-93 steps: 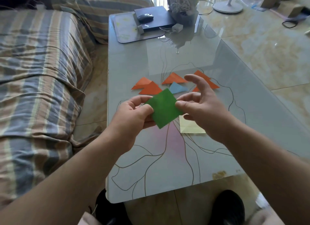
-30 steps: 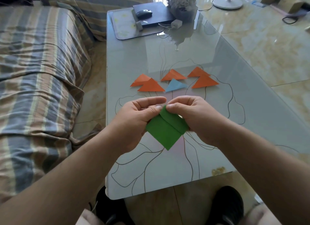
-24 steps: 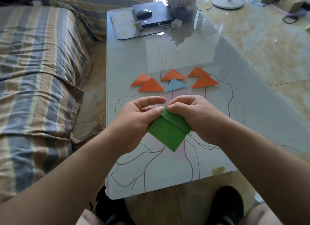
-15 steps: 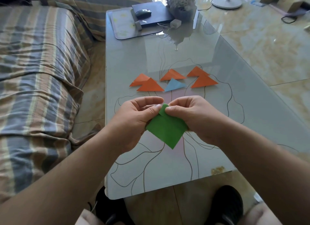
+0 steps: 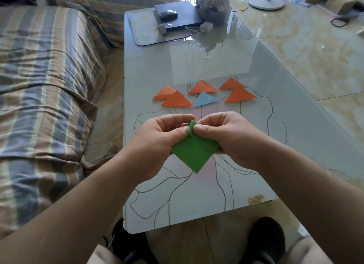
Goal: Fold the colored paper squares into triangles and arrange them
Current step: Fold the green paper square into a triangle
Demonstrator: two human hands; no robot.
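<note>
Above the near end of the glass table (image 5: pixel 149 70), left hand (image 5: pixel 157 139) and right hand (image 5: pixel 226 137) both pinch the half-folded green paper (image 5: pixel 194 153) at its top corner; orange triangles (image 5: pixel 176 100) and a blue one (image 5: pixel 204 99) sit mid-table.

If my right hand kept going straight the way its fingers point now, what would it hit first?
Your right hand points left across the green paper, so it would most likely meet your left hand, which pinches the same top corner; their fingertips look nearly touching.

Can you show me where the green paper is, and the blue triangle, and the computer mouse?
green paper (image 5: pixel 194 154): head view, on its flat middle, below the pinching fingers.
blue triangle (image 5: pixel 204 99): head view, on its centre, lying among the orange triangles.
computer mouse (image 5: pixel 168 14): head view, on its dark top.
</note>
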